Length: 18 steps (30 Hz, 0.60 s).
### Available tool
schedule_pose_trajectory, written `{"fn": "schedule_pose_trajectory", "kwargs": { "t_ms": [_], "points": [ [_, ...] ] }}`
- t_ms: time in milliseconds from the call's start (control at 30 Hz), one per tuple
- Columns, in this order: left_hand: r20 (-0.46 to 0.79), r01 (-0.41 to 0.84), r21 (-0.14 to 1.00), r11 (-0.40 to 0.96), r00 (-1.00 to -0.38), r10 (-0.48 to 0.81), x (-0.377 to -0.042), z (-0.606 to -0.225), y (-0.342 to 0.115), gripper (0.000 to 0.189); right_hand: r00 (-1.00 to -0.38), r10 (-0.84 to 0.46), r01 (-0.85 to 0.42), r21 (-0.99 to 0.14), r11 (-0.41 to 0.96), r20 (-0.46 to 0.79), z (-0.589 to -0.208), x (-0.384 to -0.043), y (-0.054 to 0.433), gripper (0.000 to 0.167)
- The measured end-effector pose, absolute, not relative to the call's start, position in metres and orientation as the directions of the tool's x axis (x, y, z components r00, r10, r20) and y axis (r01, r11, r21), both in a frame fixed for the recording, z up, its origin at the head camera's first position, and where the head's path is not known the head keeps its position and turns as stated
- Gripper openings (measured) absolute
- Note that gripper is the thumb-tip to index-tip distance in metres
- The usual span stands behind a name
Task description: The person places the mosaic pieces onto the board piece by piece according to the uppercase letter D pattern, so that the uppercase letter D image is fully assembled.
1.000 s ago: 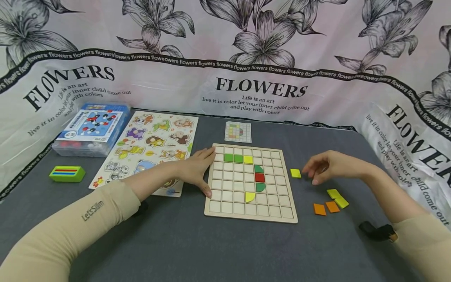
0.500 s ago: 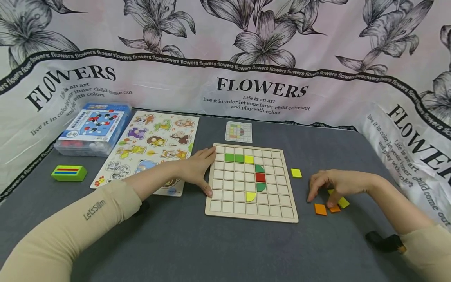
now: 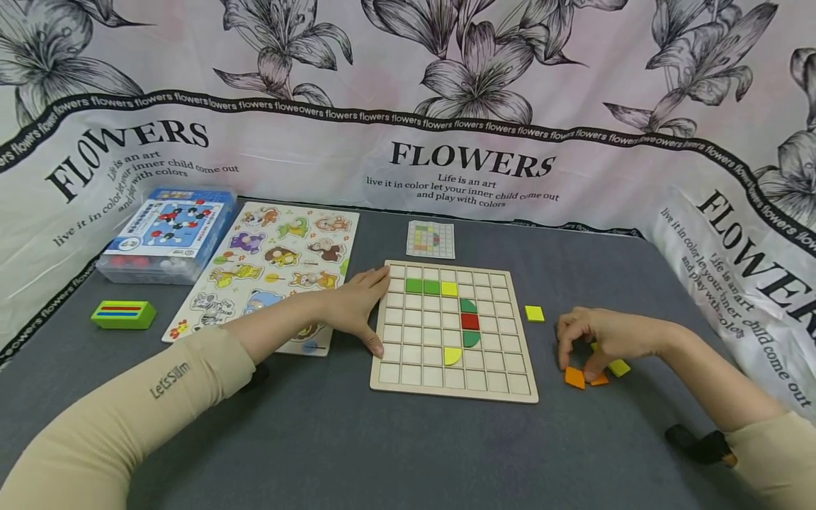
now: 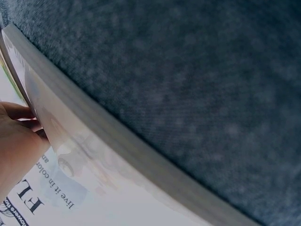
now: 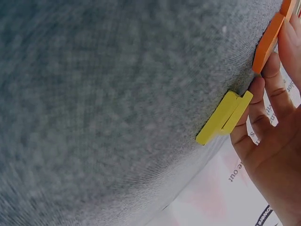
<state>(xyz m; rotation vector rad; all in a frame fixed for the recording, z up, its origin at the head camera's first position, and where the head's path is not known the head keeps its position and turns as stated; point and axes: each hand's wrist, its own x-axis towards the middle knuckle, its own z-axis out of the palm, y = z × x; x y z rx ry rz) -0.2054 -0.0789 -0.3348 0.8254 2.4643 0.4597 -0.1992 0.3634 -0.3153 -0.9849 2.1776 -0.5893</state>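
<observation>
Orange tile pinched by the right hand, thumb to finger, out right of the grid board; second orange tile just beside. Left hand spread against board's left edge. Printed card lies beyond board.

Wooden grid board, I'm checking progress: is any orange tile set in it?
No, the two orange tiles are at the right hand, off the wooden grid board.

On the grey worktop, the left grip rests at the left edge of a gridded board. At right, the right grip pinches an orange tile; a yellow tile lies just beside the board's right edge.
</observation>
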Motion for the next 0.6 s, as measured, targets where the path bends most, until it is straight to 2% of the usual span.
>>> {"fn": "schedule_pose_trajectory", "kwargs": {
  "t_ms": [133, 300, 433, 600],
  "points": [
    [-0.347, 0.466, 0.454, 0.759, -0.693, 0.633, -0.205, -0.335, -0.078, 0.131, -0.528, -0.74, -0.438, -0.613, 0.657, -0.416, -0.315, -0.2, 0.362, 0.024],
    [-0.347, 0.463, 0.46, 0.758, -0.692, 0.633, -0.205, -0.336, -0.079, 0.132, -0.543, -0.724, -0.42, -0.61, 0.672, -0.425, -0.313, -0.201, 0.357, 0.021],
    [-0.346, 0.466, 0.458, 0.757, -0.691, 0.634, -0.206, -0.337, -0.079, 0.132, -0.544, -0.713, -0.376, -0.632, 0.678, -0.442, -0.31, -0.205, 0.351, 0.02],
    [-0.344, 0.467, 0.459, 0.756, -0.691, 0.636, -0.206, -0.337, -0.08, 0.132, -0.582, -0.694, -0.33, -0.657, 0.678, -0.424, -0.299, -0.213, 0.334, 0.021]
  ]
}}
